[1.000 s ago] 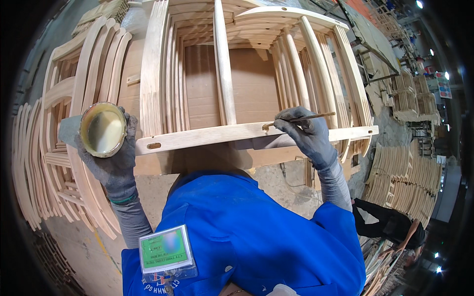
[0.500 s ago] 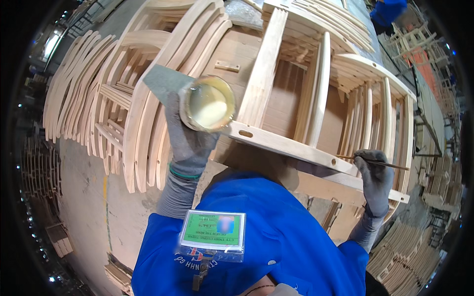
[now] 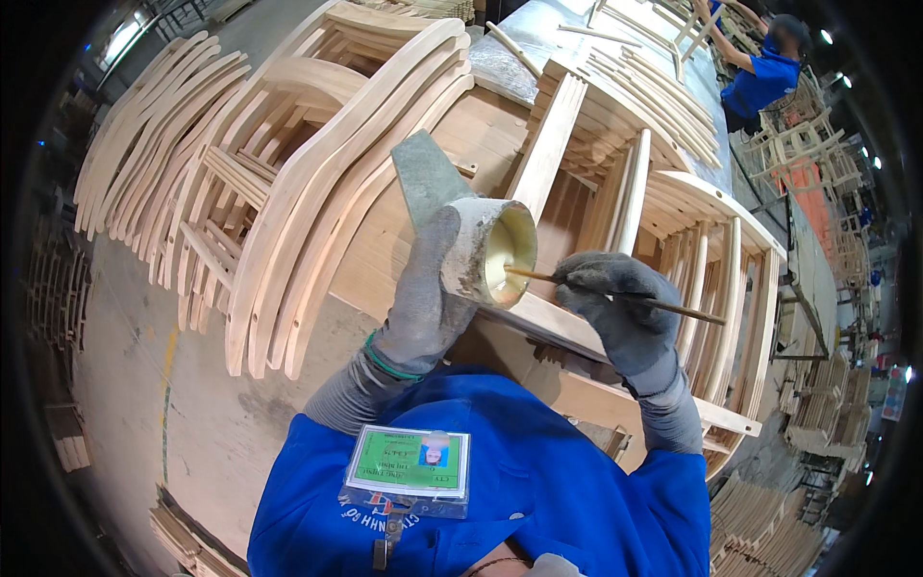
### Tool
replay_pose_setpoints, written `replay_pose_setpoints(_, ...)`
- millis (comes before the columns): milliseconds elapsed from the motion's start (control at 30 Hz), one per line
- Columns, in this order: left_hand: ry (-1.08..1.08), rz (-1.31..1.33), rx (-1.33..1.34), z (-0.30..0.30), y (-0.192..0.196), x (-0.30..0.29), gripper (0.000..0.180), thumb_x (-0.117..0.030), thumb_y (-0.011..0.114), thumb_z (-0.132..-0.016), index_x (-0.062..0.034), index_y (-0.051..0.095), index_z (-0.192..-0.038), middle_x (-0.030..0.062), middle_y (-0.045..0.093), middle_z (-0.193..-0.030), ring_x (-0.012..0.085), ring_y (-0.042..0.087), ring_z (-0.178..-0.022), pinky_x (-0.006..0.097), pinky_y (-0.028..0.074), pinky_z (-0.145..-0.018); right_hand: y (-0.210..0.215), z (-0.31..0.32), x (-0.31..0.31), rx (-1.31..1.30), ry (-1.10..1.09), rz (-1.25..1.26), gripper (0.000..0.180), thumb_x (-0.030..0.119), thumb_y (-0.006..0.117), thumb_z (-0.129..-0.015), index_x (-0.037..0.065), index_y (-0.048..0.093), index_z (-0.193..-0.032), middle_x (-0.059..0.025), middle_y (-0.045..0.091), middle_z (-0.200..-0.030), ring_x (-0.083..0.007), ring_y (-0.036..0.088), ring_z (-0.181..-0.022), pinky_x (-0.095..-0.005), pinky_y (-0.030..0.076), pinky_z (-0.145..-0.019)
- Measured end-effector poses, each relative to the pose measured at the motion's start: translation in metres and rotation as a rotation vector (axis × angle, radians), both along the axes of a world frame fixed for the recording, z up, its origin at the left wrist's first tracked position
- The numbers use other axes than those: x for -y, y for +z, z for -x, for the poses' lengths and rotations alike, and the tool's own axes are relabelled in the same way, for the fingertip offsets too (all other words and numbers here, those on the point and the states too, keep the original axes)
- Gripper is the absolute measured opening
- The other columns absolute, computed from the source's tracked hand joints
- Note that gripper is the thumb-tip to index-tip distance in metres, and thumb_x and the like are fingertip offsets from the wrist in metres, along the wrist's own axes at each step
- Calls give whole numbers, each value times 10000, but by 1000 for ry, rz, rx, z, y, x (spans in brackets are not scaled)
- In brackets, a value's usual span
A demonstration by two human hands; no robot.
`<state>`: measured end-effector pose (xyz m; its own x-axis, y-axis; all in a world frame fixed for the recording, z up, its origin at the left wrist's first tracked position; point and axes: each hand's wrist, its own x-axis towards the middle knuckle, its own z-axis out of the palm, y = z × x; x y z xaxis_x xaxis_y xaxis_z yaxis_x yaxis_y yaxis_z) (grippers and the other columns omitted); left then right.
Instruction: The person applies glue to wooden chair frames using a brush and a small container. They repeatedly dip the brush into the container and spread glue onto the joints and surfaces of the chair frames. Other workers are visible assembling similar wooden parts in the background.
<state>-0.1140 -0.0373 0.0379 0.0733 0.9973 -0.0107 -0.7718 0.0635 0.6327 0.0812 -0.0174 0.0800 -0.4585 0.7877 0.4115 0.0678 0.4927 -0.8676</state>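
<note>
Dipping looks under way, remainder unclear: left hand (image 3: 428,298), fingers curled round cup (image 3: 469,252); right hand (image 3: 623,313), fingers pinching stick (image 3: 534,275), tip inside.

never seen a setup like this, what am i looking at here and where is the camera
There is no machine here, just a person in gloves. The camera sits on their head, looking down; its fisheye lens bends straight edges. The left hand holds a tilted cup of pale liquid. The right hand grips a thin stick, its tip inside the cup. A flat gray piece juts out behind the cup; how it is held is hidden. Around them, wooden frames lie on cardboard, with more curved frames stacked to the left.
</note>
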Motion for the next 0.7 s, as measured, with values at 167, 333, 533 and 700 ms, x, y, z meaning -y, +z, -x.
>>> replay_pose_setpoints(167, -5, 8, 77, -5, 5, -9, 497, -408, 344, -967, -12, 447, -1249, 98, 552, -1149, 182, 549, -1052, 318, 458, -915, 7, 5, -4, -404, -68, 450, 142, -54, 591, -814, -37, 561, -951, -165, 637, -943, -226, 644, -873, -323, 539, -788)
replay_pose_setpoints(333, -74, 62, 215, -7, -4, -26, 539, -442, 311, -965, -5, 447, -1250, 101, 560, -1144, 193, 561, -1041, 331, 473, -896, -1, -3, -40, -694, -126, 842, 138, 59, 541, -887, -36, 520, -986, -173, 606, -954, -221, 640, -848, -319, 571, -754)
replay_pose_setpoints(533, -24, 77, 288, -12, -17, -53, 519, -409, 301, -975, 2, 434, -1263, 105, 547, -1166, 208, 551, -1068, 345, 466, -917, -29, -7, -78, -745, -87, 1044, 191, 133, 535, -911, -27, 527, -1014, -159, 615, -943, -217, 646, -806, -293, 581, -697)
replay_pose_setpoints(700, 77, 98, 336, -11, -30, -67, 503, -384, 297, -979, 4, 418, -1276, 109, 537, -1181, 220, 525, -1109, 369, 432, -961, -40, 0, -112, -652, -98, 1170, 216, 154, 557, -903, -20, 535, -1030, -145, 628, -925, -218, 655, -748, -294, 583, -680)
